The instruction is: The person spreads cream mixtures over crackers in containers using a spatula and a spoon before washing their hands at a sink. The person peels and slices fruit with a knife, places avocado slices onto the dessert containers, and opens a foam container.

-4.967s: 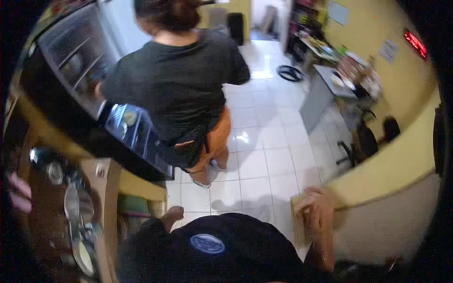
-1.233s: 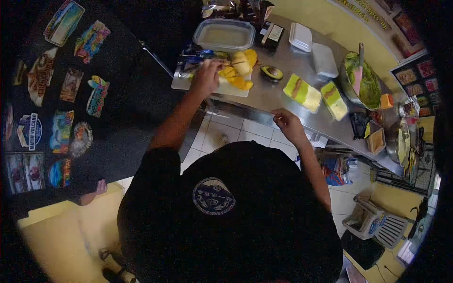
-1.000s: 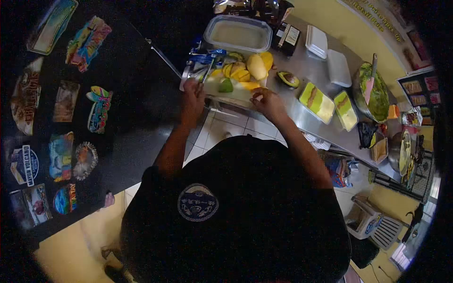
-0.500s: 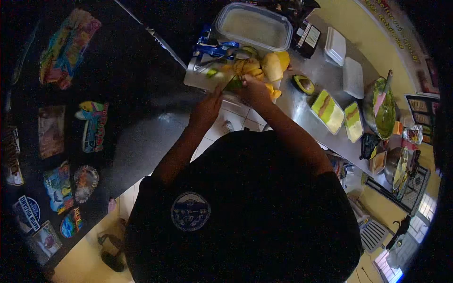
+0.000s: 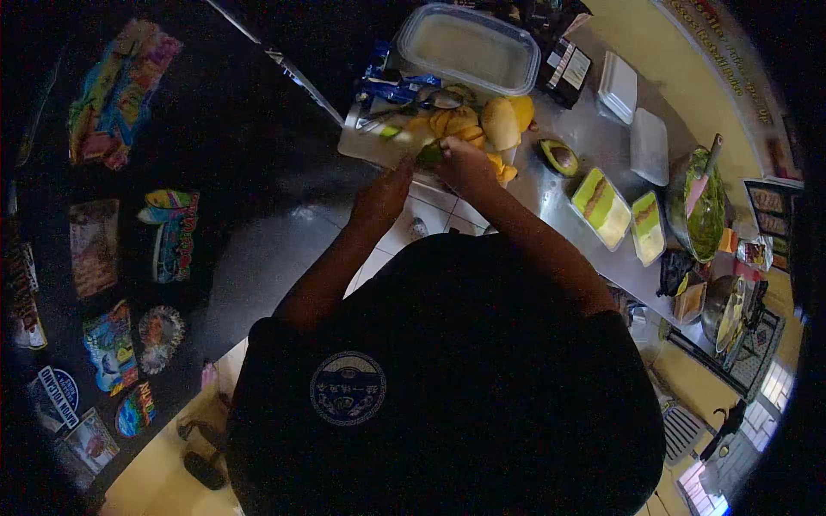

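- Green piece (image 5: 428, 155), over the near edge of the cutting board (image 5: 366, 148), about midway along it; grasped by the fingertips of the right hand.
- Left hand (image 5: 381, 198), at the board's near edge, just left of the green piece; fingers drawn together, almost without gaps, tips close to the piece; cannot tell whether gripping anything, too dark there.
- Blue packets (image 5: 391, 89), at the board's far left corner.
- Metal spoon (image 5: 443, 99), at the board's far edge.
- Sliced yellow fruit (image 5: 456, 125), on the board, beyond the hands.
- Right hand (image 5: 467, 165), reaching in over the board's near edge; fingers curled, thumb and fingertips barely apart, pinched onto the green piece.
- Clear container (image 5: 469, 49), beyond the board's far edge.
- Halved avocado (image 5: 560, 158), stone showing, on the steel surface (image 5: 551, 206), just off the board's right edge.
- Two filled tubs (image 5: 601, 206), side by side toward the surface's near edge.
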`<state>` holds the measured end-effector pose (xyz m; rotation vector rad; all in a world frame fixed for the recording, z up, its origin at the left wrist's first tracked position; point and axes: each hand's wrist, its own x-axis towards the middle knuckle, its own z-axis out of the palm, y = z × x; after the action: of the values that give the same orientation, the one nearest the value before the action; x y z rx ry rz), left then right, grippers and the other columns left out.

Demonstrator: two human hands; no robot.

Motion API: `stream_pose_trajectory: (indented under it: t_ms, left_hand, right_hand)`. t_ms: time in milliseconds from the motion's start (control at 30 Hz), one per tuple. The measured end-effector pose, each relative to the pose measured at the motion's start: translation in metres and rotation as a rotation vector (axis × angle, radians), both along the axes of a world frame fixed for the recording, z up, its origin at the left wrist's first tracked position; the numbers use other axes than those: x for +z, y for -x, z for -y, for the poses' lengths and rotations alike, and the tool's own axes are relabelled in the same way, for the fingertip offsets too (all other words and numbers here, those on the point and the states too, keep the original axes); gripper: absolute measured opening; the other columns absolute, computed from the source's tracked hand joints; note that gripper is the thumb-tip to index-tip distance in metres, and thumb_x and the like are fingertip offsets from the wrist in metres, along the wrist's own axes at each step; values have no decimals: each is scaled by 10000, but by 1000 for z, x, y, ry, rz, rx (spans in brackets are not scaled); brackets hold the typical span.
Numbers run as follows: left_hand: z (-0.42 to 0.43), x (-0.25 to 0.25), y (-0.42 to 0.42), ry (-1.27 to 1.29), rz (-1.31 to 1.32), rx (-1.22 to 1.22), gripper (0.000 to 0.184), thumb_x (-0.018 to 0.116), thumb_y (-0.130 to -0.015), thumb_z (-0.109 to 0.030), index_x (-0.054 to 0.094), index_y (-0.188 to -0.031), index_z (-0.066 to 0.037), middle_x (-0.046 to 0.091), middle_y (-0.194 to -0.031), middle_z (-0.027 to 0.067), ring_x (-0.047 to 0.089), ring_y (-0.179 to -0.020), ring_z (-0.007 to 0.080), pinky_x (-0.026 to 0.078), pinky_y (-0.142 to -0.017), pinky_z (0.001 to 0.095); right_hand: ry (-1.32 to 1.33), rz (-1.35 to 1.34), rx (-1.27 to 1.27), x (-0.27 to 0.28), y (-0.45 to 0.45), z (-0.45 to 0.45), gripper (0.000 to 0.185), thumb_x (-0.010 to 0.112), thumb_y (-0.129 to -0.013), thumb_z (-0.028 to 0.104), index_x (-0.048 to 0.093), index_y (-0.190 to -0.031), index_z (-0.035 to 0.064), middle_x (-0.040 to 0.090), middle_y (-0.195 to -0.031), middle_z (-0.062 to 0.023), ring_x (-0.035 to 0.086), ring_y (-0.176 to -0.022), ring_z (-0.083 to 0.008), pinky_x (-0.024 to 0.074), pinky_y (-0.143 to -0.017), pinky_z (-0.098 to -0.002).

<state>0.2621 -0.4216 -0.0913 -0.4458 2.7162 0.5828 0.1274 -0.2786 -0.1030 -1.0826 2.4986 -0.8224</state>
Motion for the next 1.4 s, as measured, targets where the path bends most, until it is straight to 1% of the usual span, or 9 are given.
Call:
stream_pose_trajectory:
  t_ms: [233,300,400,500,767,1033,1067,1300,1400]
  left_hand:
    - [-6,-37,-13,198,-185,-60,449,468,-934,-131,389,-1376,-124,606,-1107,164,656,-855,317,553,-672,413]
    - [-7,-38,-11,172,-153,-66,509,481,-921,-97,343,-1409,-145,595,-1105,145,654,-831,294,551,-666,414]
    - [-1,-70,-16,192,-343,-94,536,493,-916,-95,336,-1424,-160,599,-1065,136,649,-782,282,550,-633,408]
    - [-14,-48,-24,537,-492,-147,514,522,-911,-117,387,-1406,-162,606,-1022,131,641,-746,281,544,-591,398]
    - [29,-77,-36,392,-577,-111,465,567,-912,-193,459,-1358,-117,598,-1099,131,622,-820,276,536,-649,351]
    - [-1,-37,-19,169,-562,48,420,496,-951,-213,466,-1363,-141,576,-1145,168,604,-927,309,503,-774,428]
    - [-7,-26,-13,93,-592,77,429,499,-950,-202,455,-1372,-143,577,-1136,171,604,-923,313,500,-776,430]
    - [-28,9,-1,-21,-547,141,447,502,-951,-221,434,-1391,-180,594,-1079,174,612,-933,337,491,-771,435]
    - [-21,-5,-11,336,-586,35,456,521,-940,-216,436,-1388,-191,604,-999,179,611,-904,349,494,-761,427]
  right_hand:
    - [338,-206,172,15,13,15,257,647,-797,201,585,-997,52,625,-914,-185,626,-871,-328,494,-750,-422]
    - [-175,27,520,35,24,26,232,583,-848,187,608,-1036,54,624,-923,-173,617,-913,-307,485,-781,-408]
    - [-206,159,508,10,43,43,218,525,-894,175,628,-1042,53,633,-964,-157,614,-929,-294,480,-799,-383]
    - [6,392,412,44,49,33,244,526,-903,172,637,-1084,53,644,-1051,-140,613,-970,-252,466,-844,-344]
    - [328,276,6,114,85,-137,322,595,-856,95,632,-1174,50,637,-1164,-123,586,-1043,-185,426,-927,-285]
    - [-22,394,-279,70,97,-294,232,688,-785,168,699,-988,54,687,-968,-101,655,-804,-194,538,-770,-335]
    - [-31,-23,57,57,99,-305,180,679,-777,151,696,-929,57,684,-914,-104,664,-814,-241,540,-753,-341]
    - [-115,108,55,30,97,-307,192,663,-743,162,697,-918,92,675,-972,-106,646,-897,-274,532,-779,-363]
    - [-133,-306,66,36,91,-295,267,675,-724,181,686,-977,98,648,-1046,-135,617,-969,-274,518,-803,-370]
